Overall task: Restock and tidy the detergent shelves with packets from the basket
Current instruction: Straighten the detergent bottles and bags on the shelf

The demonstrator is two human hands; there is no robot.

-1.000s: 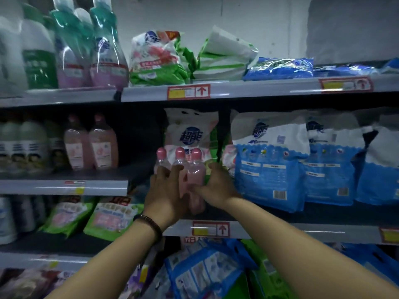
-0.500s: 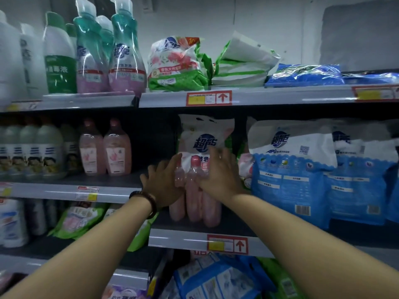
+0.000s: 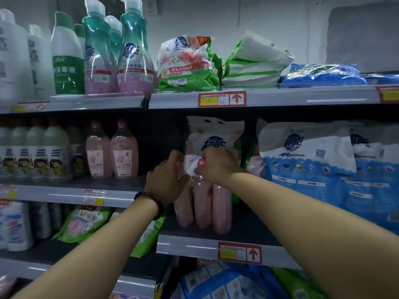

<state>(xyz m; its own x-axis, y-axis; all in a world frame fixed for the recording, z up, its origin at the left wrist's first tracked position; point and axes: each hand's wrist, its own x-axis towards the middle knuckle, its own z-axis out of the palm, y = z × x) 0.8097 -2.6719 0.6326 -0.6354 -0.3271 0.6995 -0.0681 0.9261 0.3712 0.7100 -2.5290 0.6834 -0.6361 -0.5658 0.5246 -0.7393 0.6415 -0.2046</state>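
Note:
A shrink-wrapped pack of three pink bottles (image 3: 204, 205) stands on the middle shelf (image 3: 194, 244), in front of an upright white and pink detergent packet (image 3: 213, 134). My left hand (image 3: 166, 180) grips the pack's upper left side. My right hand (image 3: 218, 167) curls round the tops of the bottles, with one pink cap showing by its fingers. The basket is out of view.
Large blue and white detergent bags (image 3: 308, 169) fill the shelf to the right. Two pink bottles (image 3: 112, 152) and white bottles stand to the left. The top shelf holds teal-topped bottles (image 3: 133, 55), a green packet (image 3: 187, 65) and flat blue packets. Lower shelves hold green and blue packets.
The three-bottle pack moved from in front of the shelf onto it and now stands against the white packet. Both hands slid up to its top.

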